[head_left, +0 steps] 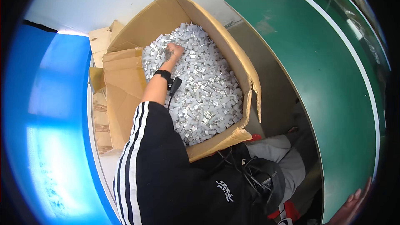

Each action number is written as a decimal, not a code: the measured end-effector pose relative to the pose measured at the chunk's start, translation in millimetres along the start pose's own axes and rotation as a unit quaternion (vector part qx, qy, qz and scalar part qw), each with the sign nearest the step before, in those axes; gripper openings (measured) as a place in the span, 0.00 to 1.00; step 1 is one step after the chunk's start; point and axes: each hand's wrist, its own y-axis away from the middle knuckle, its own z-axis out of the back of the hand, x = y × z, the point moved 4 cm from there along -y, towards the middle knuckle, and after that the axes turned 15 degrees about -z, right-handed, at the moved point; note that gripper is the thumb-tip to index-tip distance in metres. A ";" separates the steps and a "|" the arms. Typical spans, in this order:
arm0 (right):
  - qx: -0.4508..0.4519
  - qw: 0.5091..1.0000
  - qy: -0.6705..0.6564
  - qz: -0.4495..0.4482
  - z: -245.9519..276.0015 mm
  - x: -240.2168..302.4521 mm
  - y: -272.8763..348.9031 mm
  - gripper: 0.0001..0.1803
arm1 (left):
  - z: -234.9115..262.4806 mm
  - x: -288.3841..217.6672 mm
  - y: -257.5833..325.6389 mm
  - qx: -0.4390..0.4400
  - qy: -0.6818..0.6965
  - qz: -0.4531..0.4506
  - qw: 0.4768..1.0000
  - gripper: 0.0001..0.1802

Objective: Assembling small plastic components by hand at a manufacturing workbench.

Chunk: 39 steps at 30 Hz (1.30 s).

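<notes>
A large open cardboard box (125, 96) stands on the floor beside me, filled with several small white plastic parts (208, 87). My left hand (173, 52) reaches down into the far end of the pile, fingers curled into the parts; whether it grips any is hidden. A black band with a small device circles that wrist. My right hand (352, 206) rests at the lower right, fingers laid on the edge of the green table (316, 71).
A blue wall or panel (50, 121) curves along the left. More flattened cardboard (100, 41) lies behind the box. The green table with a white stripe arcs over the right side. Black cables hang at my lap.
</notes>
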 end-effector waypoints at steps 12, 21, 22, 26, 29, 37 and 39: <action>0.268 0.939 0.071 0.202 -152.0 14.9 45.8 0.37 | 166.8 -343.4 208.6 0.426 0.566 -0.242 0.663 0.15; 0.044 0.948 -0.017 0.314 -112.1 15.1 46.8 0.17 | 121.1 -454.3 314.8 0.705 0.487 -0.141 0.496 0.09; 0.028 0.950 -0.009 0.310 -106.7 10.0 48.6 0.16 | 115.9 -457.1 318.9 0.671 0.506 -0.181 0.510 0.09; 0.022 0.974 -0.066 0.217 -98.2 -9.8 50.8 0.12 | 114.4 -472.3 324.8 0.466 0.539 -0.456 0.533 0.14; 0.014 0.973 -0.097 0.210 -96.5 -20.9 53.9 0.12 | 115.8 -474.7 327.9 0.430 0.535 -0.507 0.522 0.16; 0.040 0.970 -0.136 0.197 -99.4 -35.3 53.2 0.11 | 117.6 -476.5 328.7 0.348 0.543 -0.581 0.495 0.13; 0.050 0.966 -0.165 0.192 -102.0 -37.9 53.7 0.10 | 125.1 -478.2 328.8 0.375 0.535 -0.560 0.510 0.14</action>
